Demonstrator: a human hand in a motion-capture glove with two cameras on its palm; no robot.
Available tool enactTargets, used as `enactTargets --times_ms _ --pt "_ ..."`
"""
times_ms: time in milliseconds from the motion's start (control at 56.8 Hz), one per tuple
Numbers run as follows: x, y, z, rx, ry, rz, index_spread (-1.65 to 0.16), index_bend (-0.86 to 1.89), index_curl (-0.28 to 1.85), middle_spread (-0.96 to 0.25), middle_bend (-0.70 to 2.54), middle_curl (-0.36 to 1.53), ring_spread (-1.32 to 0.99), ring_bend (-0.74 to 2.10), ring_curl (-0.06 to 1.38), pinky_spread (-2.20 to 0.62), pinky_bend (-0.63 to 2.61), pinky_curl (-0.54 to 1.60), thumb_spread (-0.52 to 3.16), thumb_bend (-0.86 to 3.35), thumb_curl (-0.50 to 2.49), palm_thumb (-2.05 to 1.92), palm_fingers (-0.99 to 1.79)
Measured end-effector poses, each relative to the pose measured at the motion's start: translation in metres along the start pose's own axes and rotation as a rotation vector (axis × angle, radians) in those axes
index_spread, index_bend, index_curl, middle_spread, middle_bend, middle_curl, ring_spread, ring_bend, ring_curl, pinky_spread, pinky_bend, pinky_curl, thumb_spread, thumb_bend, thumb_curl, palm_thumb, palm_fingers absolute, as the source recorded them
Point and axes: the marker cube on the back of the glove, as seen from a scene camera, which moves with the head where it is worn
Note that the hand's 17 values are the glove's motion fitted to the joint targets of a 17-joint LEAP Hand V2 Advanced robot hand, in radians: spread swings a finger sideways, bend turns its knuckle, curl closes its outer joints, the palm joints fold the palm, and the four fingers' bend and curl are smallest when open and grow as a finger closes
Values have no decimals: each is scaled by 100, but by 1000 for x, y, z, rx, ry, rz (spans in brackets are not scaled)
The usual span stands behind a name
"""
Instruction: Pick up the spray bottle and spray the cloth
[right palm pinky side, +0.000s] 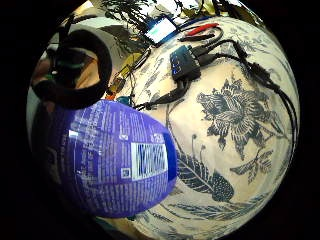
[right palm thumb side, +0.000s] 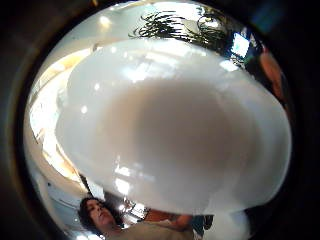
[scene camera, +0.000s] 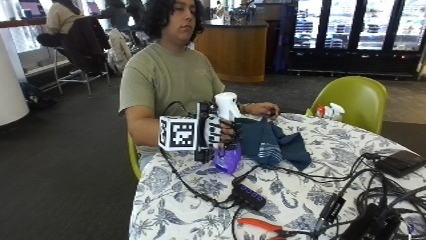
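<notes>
— Where's the spray bottle (scene camera: 227, 131) right now?

— Lifted off the desk (scene camera: 200, 210), upright, in the gloved right hand (scene camera: 216, 132). Its white head sticks out above the hand and its purple body hangs below, clear of the flowered tablecloth.

— How do the hands stand?

— The right one has its fingers (scene camera: 227, 134) curled round the bottle's neck. The bare left hand (scene camera: 261, 109) holds up the dark blue cloth (scene camera: 269, 142) at its top edge, just to the right of the bottle; the cloth's lower end trails down onto the desk.

— Are bottle and cloth touching?

— From the outside view they sit right beside each other; whether they meet I cannot tell.

— What do the palm views add?

— On the little finger side the purple body fills much of the view, label and barcode facing the palm, above the tablecloth. On the thumb side the white head takes up almost everything.

— Anything else on the desk?

— A small black hub (scene camera: 249, 195) with cables running from it lies near the front edge, and red-handled pliers (scene camera: 261, 226) lie nearer still. At the far right edge sits a black box (scene camera: 400, 163).
</notes>
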Motion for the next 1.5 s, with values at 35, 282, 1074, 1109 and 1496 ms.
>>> enactTargets --times_ms 35,282,1074,1109,1496 --pt "-3 -3 -2 8 -29 -8 -24 28 28 -8 41 43 -13 47 34 2 8 28 84 -3 37 71 108" --pt "-84 3 -34 -52 -197 -283 -24 23 38 -13 44 47 -16 52 40 -12 28 34 79 1 45 93 128" --pt "-117 78 76 -1282 865 247 -26 20 53 -18 49 52 -19 54 46 -21 42 40 33 -3 69 103 130" --pt "-101 85 82 -1308 910 280 -27 20 53 -18 49 52 -19 54 46 -21 42 40 33 -3 69 103 130" --pt "-90 90 124 -1299 886 276 -27 18 55 -18 48 53 -19 55 47 -19 43 40 36 -3 72 103 127"
